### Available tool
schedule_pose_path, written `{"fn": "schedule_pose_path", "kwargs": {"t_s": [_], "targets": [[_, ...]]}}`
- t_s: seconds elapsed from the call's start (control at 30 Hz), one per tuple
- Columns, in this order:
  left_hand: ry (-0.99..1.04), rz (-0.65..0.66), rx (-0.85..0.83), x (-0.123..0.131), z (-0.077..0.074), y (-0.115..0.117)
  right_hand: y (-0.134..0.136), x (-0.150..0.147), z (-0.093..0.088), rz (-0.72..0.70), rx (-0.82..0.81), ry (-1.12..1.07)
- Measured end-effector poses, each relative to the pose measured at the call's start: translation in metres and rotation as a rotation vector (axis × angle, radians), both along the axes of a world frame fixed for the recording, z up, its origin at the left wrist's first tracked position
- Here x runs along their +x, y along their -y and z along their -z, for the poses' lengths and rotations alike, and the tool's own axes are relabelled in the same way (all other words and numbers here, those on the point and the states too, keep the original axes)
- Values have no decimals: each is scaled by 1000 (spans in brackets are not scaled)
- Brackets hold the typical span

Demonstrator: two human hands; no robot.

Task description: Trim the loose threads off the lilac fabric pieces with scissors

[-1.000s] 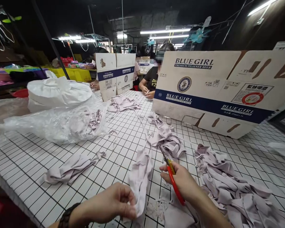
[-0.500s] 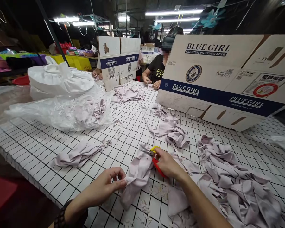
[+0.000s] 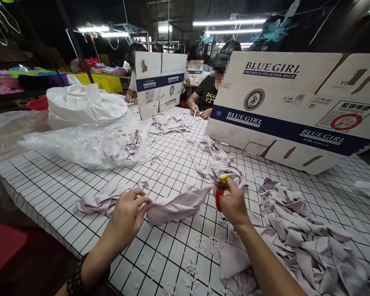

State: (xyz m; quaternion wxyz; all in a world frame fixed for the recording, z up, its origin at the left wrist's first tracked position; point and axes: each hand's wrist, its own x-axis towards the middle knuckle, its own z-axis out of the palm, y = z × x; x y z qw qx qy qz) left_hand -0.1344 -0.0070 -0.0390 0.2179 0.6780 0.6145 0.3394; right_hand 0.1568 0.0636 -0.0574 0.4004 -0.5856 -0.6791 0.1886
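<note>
My left hand [image 3: 128, 211] pinches one end of a pale pink fabric piece [image 3: 179, 206], which stretches across to the right. In my right hand [image 3: 234, 203] are scissors [image 3: 221, 192] with one yellow and one red handle; their blades are blurred and point up and left. The fabric's far end reaches the fingers of my right hand, but whether they grip it is hidden. Another fabric piece [image 3: 100, 198] lies partly behind my left hand. Beyond the scissors lies a strung-out bunch of the same fabric [image 3: 217, 154].
A large fabric heap [image 3: 308, 238] covers the near right of the grid-patterned table [image 3: 169, 255], with small scraps [image 3: 189, 265] beside it. Upright cardboard sheets [image 3: 271, 86] stand at the back. A clear plastic bag [image 3: 80, 144] lies left. A co-worker [image 3: 203, 96] sits opposite.
The fabric has been lifted and pulled out sideways between my hands. My left hand has moved up and left, while my right hand with the scissors has shifted right.
</note>
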Motion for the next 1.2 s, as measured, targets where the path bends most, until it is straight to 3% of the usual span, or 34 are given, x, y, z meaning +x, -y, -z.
{"fn": "schedule_pose_path", "kwargs": {"t_s": [0.07, 0.17, 0.2, 0.27, 0.33, 0.4, 0.5, 0.6, 0.67, 0.83, 0.93, 1.03, 1.2], "targets": [[121, 50, -65, 16, -3, 8, 20, -4, -10, 5, 113, -39], [540, 278, -441, 53, 0, 22, 52, -13, -18, -110, 369, 17], [711, 299, -560, 67, 4, 25, 62, -15, -18, -166, 473, 72], [1029, 257, -705, 89, 13, 28, 81, -20, -15, -273, 640, 212], [1224, 206, -748, 103, 21, 28, 96, -23, -9, -352, 717, 360], [1253, 210, -786, 107, 27, 28, 109, -25, -3, -402, 750, 478], [1137, 190, -802, 103, 28, 29, 122, -31, 5, -424, 735, 511], [1056, 108, -692, 96, 25, 31, 131, -35, 10, -445, 614, 353], [1068, 85, -634, 93, 22, 31, 134, -35, 11, -392, 449, 140], [1144, 178, -620, 90, 17, 36, 117, -35, 2, 34, -293, -437], [1101, 286, -614, 90, 14, 40, 100, -43, -6, -20, -623, -758], [1030, 382, -635, 88, 13, 44, 90, -54, -8, -105, -784, -990], [942, 360, -696, 86, 18, 48, 84, -61, -4, -82, -786, -1087]]}}
